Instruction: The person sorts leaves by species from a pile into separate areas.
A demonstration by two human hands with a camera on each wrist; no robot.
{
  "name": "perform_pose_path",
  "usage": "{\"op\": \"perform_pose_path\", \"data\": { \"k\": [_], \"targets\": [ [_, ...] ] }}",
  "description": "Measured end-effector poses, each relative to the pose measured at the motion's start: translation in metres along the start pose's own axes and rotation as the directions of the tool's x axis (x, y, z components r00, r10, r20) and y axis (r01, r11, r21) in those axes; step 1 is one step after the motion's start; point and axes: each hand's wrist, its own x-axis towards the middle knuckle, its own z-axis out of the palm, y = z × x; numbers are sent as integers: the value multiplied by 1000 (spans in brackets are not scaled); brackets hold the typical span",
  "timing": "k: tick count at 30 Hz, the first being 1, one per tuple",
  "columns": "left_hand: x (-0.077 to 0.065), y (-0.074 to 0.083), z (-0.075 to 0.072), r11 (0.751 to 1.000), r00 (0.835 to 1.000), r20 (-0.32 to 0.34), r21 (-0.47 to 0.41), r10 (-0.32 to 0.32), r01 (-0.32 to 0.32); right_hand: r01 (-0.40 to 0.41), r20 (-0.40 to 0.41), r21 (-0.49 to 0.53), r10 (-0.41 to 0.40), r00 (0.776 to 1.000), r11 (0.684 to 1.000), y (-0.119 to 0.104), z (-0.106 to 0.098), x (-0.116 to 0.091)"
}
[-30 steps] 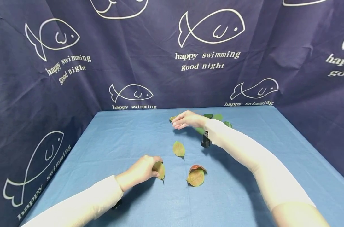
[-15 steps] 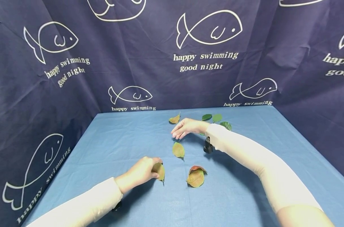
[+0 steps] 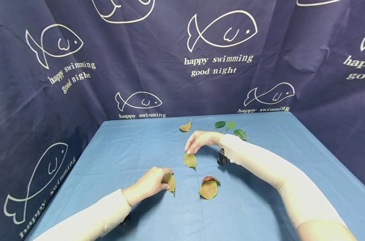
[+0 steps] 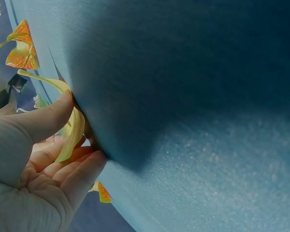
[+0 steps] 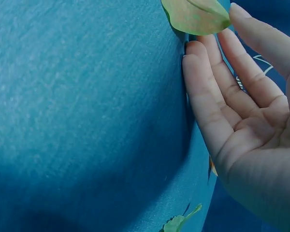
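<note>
My left hand pinches a yellow-green leaf between thumb and fingers, low over the blue cloth. In the left wrist view, this leaf looks curled, and the fingertips rest at the cloth. Farther back, my right hand holds the tip of another yellow leaf between thumb and fingers. The right wrist view shows the thumb at the tip of that leaf, with fingers partly behind it. A reddish-brown leaf overlaps a yellow-brown leaf to the right of my left hand.
Toward the back lies a curled yellow-brown leaf. Behind my right wrist are a dark green leaf, a lighter green leaf and a striped green leaf. A navy fish-print curtain surrounds the blue-covered table.
My right hand has come from near the back leaf toward me, down to the tip of the middle yellow leaf, and its fingers have closed there. The left hand stays with its leaf.
</note>
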Motion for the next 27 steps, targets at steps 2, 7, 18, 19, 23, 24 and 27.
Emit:
{"op": "perform_pose_path", "data": {
  "k": [2, 7, 18, 19, 23, 24, 27],
  "targets": [
    [0, 1, 0, 1000, 1000, 3, -11, -6, 6, -8, -6, -13, 8, 1000, 1000, 0, 1, -1],
    [-1, 2, 0, 1000, 1000, -2, -15, -4, 4, -5, -13, -44, 5, 1000, 999, 0, 3, -2],
    [0, 0, -1, 1000, 1000, -1, -13, -13, 13, 52, -53, -33, -54, 997, 998, -5, -1, 0],
    [0, 0, -1, 1000, 1000, 0, -13, -15, 15, 60, -67, -23, -61, 996, 998, -6, -2, 0],
    [0, -1, 0, 999, 1000, 5, -21, -24, 24, 92, -116, -1, -92, 989, 996, -10, -8, 3],
    [0, -1, 0, 999, 1000, 5, -19, -25, 25, 95, -123, 2, -94, 988, 995, -11, -9, 4],
    [-1, 0, 2, 1000, 1000, 2, -12, -23, 23, 103, -135, 17, -100, 986, 995, -13, -11, 6]
  ]
}}
